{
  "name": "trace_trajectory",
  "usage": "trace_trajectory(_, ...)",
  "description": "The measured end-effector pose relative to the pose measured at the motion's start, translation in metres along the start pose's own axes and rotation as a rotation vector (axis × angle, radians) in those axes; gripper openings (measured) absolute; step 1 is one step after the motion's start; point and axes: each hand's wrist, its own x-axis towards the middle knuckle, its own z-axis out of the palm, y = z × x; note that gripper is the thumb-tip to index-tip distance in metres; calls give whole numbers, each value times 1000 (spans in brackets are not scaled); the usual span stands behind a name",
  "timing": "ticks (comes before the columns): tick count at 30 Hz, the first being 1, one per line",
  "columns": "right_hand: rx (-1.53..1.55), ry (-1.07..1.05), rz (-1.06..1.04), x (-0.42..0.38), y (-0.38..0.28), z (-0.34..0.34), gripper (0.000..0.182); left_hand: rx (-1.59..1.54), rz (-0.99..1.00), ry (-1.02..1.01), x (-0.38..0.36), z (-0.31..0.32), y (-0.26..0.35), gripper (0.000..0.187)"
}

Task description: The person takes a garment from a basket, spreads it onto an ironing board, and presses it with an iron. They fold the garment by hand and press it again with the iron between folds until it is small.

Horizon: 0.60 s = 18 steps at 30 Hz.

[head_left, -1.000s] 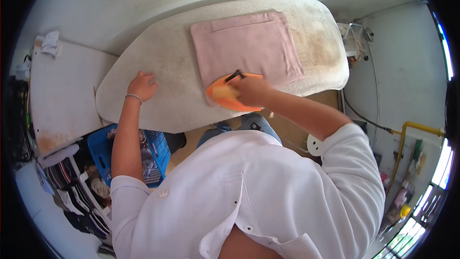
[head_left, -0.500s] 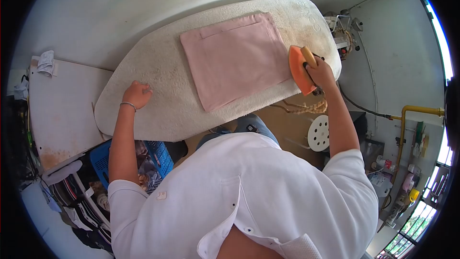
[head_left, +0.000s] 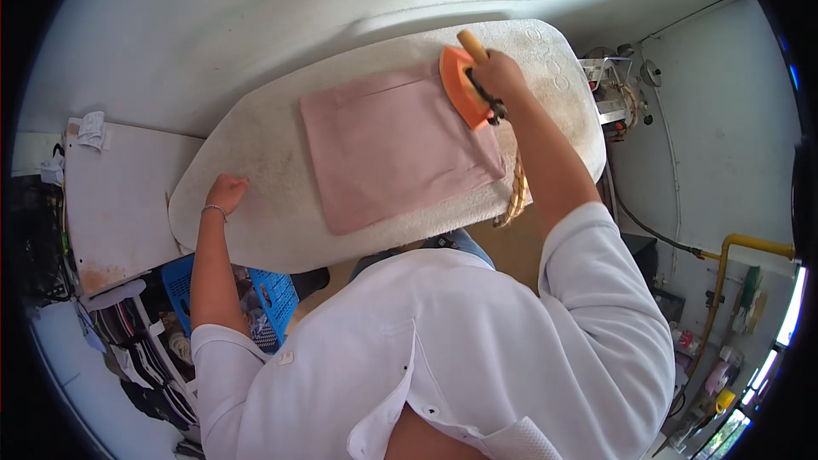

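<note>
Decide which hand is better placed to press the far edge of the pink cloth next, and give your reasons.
Probably the right hand: it grips the orange iron at the pink cloth's far corner. The left hand rests on the ironing board, apart from the cloth.

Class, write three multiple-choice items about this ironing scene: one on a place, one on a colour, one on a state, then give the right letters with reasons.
1. Where is the iron?
A. on the pink cloth's far right corner
B. in the blue basket
C. on the floor

2. What colour is the cloth?
A. green
B. pink
C. black

3. How is the left hand?
A. gripping the iron
B. raised in the air
C. resting on the board's left end

Answers: 1 A, the right hand holds the iron there. 2 B, it is pale pink. 3 C, it lies on the ironing board, holding nothing.
</note>
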Motion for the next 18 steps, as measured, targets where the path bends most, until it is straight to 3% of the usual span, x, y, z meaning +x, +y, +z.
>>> trace_trajectory(3, 126, -49, 145, 29, 2, -10, 38, -58, -82, -42, 7, 17, 8, 33)
trace_trajectory(5, 127, -108, 124, 18, 5, -12, 38, -262, -71, 287, 22, 42, 11, 25)
trace_trajectory(6, 121, -157, 95, 11, 8, -14, 38, -263, -70, 286, 29, 42, 26, 25)
trace_trajectory(8, -27, -186, -26, -24, 25, -15, 37, -380, -118, 334, 48, 53, 63, 31)
trace_trajectory(12, -26, -295, 79, -125, 68, -40, 42, -484, -53, 390, 87, 62, 118, 30)
trace_trajectory(15, -108, -134, 229, -149, 136, -61, 44, -483, -70, 421, 104, 57, 142, 31)
trace_trajectory(18, -100, 165, 404, -128, 214, -93, 41, -397, -146, 410, 118, 54, 152, 35)
